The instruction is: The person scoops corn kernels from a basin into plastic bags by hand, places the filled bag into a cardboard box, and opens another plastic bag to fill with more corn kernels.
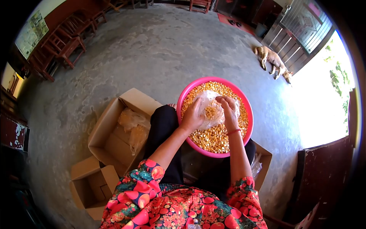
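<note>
A pink basin (250,118) full of yellow corn kernels (213,142) sits in front of me, between my knees. Above the kernels a clear plastic bag (207,124) is held by both hands, with some corn showing in or through it. My left hand (193,116) is closed on the bag's left side. On the other side, my right hand (229,110), with a red bracelet at the wrist, has its fingers bent together at the bag's upper right edge. The fingertips partly hide the bag's mouth.
Left of my leg stands an open cardboard box (100,131) with filled plastic bags (133,124) inside. A smaller box (81,170) is beside it. Another box (264,165) at my right holds clear plastic bags (256,164). A dog (272,61) lies near the doorway; wooden chairs (65,45) line the wall.
</note>
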A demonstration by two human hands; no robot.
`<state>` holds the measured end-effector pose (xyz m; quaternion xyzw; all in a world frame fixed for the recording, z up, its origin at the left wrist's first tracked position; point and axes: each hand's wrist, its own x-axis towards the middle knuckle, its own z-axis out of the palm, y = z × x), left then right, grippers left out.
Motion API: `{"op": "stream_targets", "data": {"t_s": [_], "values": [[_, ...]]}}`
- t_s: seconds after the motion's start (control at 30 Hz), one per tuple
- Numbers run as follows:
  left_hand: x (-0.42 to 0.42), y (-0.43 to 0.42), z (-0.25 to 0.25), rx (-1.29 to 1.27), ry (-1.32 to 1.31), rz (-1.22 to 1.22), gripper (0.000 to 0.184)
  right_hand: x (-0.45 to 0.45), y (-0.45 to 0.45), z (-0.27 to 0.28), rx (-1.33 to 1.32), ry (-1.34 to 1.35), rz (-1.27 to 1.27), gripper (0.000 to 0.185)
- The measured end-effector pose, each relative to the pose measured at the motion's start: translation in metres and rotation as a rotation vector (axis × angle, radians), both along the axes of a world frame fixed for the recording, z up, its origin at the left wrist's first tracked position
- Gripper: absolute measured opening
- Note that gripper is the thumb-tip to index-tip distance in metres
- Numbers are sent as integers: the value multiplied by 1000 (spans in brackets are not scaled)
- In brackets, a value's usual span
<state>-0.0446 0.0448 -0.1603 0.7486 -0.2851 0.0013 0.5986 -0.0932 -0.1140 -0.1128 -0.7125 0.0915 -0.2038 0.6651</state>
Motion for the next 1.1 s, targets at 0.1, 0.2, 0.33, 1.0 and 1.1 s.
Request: {"op": "stream_targets", "data": {"t_s": [0.1,0.2,0.33,1.0,1.1], "values": [[1,-3,-2,-6,-105,67,64,0,-22,-17,-253,102,74,19],[4,-1,-3,4,-157,135,59,4,-46,-39,-598,51,38,23],[3,6,5,72,-221,97,52,15,-70,-56,-519,274,-136,29],[3,1,4,20,-173,166,55,-57,-39,10,-43,-97,-292,15],[2,-1,2,24,-226,159,55,-74,-56,-27,-257,-162,-428,13]]}}
